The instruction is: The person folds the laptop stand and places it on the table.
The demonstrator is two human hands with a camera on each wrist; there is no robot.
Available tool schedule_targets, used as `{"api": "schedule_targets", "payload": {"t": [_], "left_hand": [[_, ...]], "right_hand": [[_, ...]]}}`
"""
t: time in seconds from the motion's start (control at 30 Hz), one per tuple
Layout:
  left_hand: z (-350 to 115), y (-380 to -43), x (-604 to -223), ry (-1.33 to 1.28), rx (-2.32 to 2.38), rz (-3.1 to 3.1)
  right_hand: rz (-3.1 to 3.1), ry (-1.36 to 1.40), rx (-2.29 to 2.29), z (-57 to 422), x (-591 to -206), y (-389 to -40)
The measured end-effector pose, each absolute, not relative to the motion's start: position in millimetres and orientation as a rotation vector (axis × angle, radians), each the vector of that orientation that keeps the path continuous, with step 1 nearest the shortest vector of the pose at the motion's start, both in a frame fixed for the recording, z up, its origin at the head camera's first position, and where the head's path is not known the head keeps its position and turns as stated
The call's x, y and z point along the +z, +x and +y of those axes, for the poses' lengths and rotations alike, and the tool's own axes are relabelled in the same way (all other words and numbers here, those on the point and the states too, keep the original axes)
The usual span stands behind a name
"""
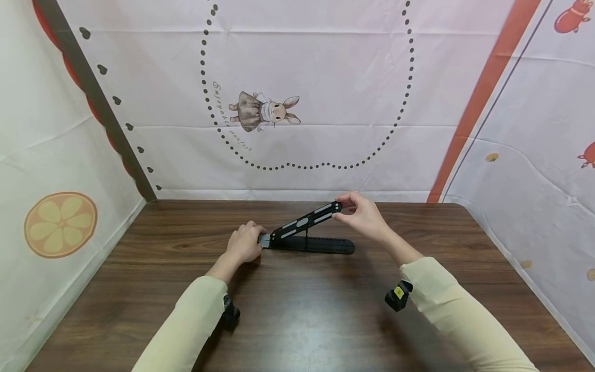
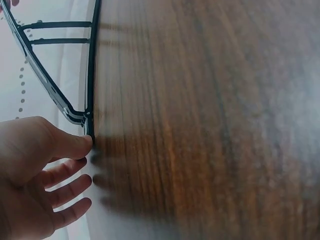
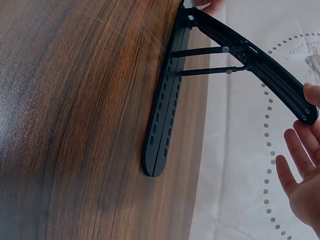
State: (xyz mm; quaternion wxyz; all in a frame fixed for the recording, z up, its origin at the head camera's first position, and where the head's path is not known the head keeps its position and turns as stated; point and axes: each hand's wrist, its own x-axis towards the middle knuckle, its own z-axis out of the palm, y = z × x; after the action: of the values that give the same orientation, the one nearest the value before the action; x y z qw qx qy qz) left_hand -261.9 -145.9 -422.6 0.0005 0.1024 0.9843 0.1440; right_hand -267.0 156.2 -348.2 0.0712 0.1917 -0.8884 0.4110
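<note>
A black folding laptop stand [image 1: 303, 223], closed narrow, stands near the back of the table. Its long slotted base [image 3: 161, 125] lies on the tabletop, while the upper arm [image 3: 272, 71] slopes up from the hinge. Two thin struts [image 3: 202, 52] prop the arm in the right wrist view. At the hinge end, my left hand [image 1: 244, 243] pinches the stand near its grey tip, thumb against the edge in the left wrist view. My right hand [image 1: 365, 216] holds the arm's raised free end between thumb and fingers; some of its fingers are spread below.
The brown wooden table [image 1: 297, 310] reaches back to a white printed cloth [image 1: 334, 103], which also hangs along both sides. Small black devices are worn on the left wrist [image 1: 230, 313] and right wrist [image 1: 398, 295].
</note>
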Motion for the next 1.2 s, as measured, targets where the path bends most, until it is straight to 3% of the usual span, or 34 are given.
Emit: {"api": "schedule_targets", "payload": {"t": [0.53, 1.2], "left_hand": [[-149, -255, -427, 0.356, 0.578, 3.180], [-115, -242, -422, 0.229, 0.670, 3.286]], "right_hand": [[-2.672, 0.516, 1.291, 153, -349, -268], [-2.658, 0.519, 1.320, 154, -352, -269]]}}
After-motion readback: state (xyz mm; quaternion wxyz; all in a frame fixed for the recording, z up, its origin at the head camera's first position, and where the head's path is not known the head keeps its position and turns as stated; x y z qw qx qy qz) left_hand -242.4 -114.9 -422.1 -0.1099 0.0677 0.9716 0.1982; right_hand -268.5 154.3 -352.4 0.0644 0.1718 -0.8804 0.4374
